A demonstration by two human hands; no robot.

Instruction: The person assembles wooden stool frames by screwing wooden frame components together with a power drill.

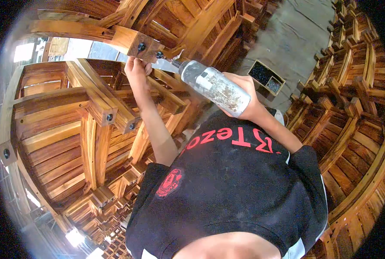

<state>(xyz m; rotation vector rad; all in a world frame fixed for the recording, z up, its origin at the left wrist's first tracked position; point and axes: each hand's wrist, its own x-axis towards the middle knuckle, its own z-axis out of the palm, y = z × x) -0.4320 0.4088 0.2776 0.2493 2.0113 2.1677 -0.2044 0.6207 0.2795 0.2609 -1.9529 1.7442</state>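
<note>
My right hand (246, 93) is wrapped round the body of a worn silver cylindrical power tool (218, 88). The tool points up and left, its tip at a black round fitting (159, 55) on the end of a wooden block (147, 48). A second black fitting (141, 46) sits beside it on the wood. Just below the block's end is my left hand (138, 69), its fingers curled and pressed together against the wood's lower edge. Whatever those fingers pinch is hidden.
Slatted wooden furniture (54, 134) is stacked on the left, with black fittings on several leg ends. More wooden pieces (352, 129) line the right. An open box (267, 77) of small dark and grey parts rests on the grey floor covering (287, 47).
</note>
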